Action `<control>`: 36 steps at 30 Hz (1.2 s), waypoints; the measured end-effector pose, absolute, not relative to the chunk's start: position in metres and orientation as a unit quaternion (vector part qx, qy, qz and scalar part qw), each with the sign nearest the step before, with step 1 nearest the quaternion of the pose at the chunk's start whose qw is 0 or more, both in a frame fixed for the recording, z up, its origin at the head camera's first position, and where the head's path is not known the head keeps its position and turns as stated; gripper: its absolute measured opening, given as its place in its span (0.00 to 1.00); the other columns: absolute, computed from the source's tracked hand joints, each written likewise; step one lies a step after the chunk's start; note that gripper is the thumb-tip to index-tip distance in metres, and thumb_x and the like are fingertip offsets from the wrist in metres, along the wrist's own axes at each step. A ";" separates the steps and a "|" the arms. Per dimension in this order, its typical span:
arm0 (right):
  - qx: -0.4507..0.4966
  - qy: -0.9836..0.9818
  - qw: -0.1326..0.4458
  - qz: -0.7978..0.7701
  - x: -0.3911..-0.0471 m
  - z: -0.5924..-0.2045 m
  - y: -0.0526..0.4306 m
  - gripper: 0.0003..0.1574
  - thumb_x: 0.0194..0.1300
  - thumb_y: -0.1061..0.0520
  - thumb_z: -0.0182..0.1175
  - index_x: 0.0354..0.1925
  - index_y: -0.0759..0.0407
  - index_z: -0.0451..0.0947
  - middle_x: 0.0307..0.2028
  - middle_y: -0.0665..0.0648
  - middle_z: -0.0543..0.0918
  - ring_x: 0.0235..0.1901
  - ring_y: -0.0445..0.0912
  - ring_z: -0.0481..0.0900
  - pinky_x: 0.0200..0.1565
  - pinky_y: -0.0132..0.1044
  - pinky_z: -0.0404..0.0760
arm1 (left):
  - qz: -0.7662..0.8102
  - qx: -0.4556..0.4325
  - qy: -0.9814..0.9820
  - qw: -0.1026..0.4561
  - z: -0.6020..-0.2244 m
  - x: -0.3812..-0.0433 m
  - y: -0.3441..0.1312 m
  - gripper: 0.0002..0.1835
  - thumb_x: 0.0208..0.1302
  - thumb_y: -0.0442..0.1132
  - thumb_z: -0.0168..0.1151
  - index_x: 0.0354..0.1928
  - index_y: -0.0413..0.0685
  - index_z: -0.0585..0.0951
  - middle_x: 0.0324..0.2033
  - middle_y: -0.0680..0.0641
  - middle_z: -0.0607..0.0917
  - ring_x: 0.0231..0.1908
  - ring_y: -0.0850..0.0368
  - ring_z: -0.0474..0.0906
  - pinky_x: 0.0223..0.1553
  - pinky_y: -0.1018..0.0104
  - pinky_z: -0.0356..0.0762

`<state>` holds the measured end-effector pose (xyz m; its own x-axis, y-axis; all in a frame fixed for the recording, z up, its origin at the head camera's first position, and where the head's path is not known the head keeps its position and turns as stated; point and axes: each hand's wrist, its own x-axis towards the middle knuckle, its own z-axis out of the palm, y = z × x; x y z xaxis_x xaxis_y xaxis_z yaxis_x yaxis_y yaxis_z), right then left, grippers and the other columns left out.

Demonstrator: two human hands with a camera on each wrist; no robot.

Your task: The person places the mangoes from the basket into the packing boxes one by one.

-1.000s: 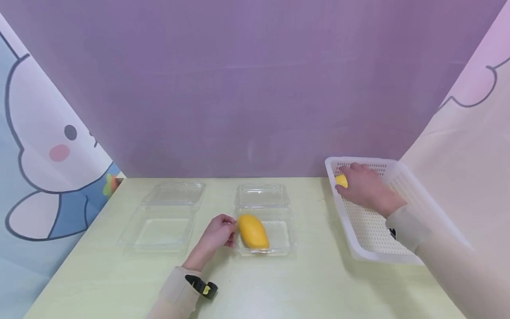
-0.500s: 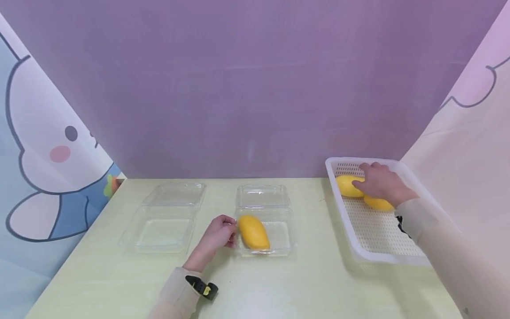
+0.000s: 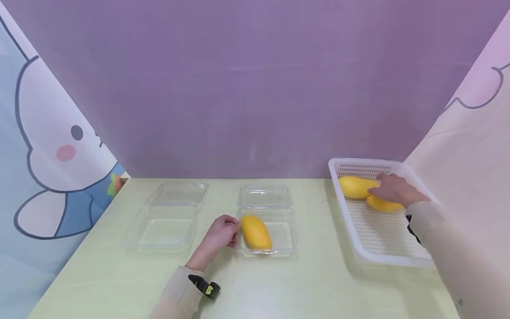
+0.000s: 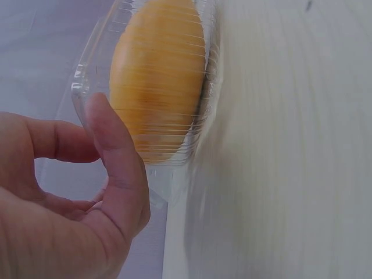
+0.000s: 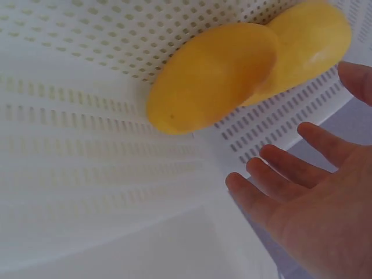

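Note:
My left hand [image 3: 220, 234] pinches the left rim of a clear plastic clamshell box [image 3: 282, 230] between thumb and fingers. Inside that box lies a yellow mango [image 3: 256, 232], seen through the ribbed wall in the left wrist view. Over the white basket [image 3: 360, 248], my right hand [image 3: 394, 189] hovers with its fingers spread apart and nothing in them. Two more mangoes rest at the basket's far end: one on the left [image 3: 353, 187], the other [image 3: 382, 204] partly covered by the hand. The right wrist view shows the fingertips beside both mangoes.
To the left stands a second clear clamshell box [image 3: 165, 230], lid folded back and nothing inside. A purple panel [image 3: 255, 88] rises behind the pale table [image 3: 279, 288]. Cartoon-printed sheets hang at the left [image 3: 52, 133] and right.
My right hand has moved right and slightly toward me within the basket, off the left mango, uncovering both mangoes. The left hand has stayed at the box rim.

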<state>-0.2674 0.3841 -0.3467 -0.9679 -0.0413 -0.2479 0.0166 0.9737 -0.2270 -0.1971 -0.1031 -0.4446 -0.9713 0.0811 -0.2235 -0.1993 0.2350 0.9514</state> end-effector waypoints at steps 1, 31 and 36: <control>-0.009 0.985 0.130 -0.110 -0.267 -0.348 0.387 0.51 0.72 0.40 0.53 0.70 0.81 0.54 0.65 0.85 0.58 0.63 0.80 0.57 0.61 0.76 0.60 | 0.617 -0.038 0.777 0.114 -0.445 -0.197 -0.103 0.15 0.66 0.31 0.56 0.52 0.31 0.73 0.30 0.39 0.79 0.25 0.53 0.75 0.28 0.63 0.84; -0.020 0.975 0.201 -0.094 -0.255 -0.368 0.395 0.47 0.62 0.45 0.64 0.67 0.75 0.65 0.50 0.78 0.69 0.47 0.68 0.68 0.46 0.66 0.73 | 0.612 -0.031 0.783 0.111 -0.442 -0.200 -0.100 0.15 0.65 0.31 0.55 0.52 0.31 0.73 0.31 0.37 0.79 0.26 0.53 0.75 0.27 0.64 0.84; -0.045 0.970 0.214 -0.103 -0.254 -0.371 0.391 0.42 0.64 0.42 0.62 0.63 0.72 0.70 0.47 0.71 0.75 0.47 0.64 0.71 0.48 0.63 0.72 | 0.613 -0.031 0.781 0.113 -0.443 -0.199 -0.100 0.16 0.63 0.30 0.55 0.52 0.31 0.73 0.31 0.38 0.79 0.25 0.54 0.74 0.27 0.64 0.83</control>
<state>-0.2540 0.3914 -0.3715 -0.9047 -0.1319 -0.4052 -0.0437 0.9746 -0.2198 -0.1995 -0.1000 -0.4429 -0.9725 0.0897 -0.2147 -0.1873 0.2459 0.9510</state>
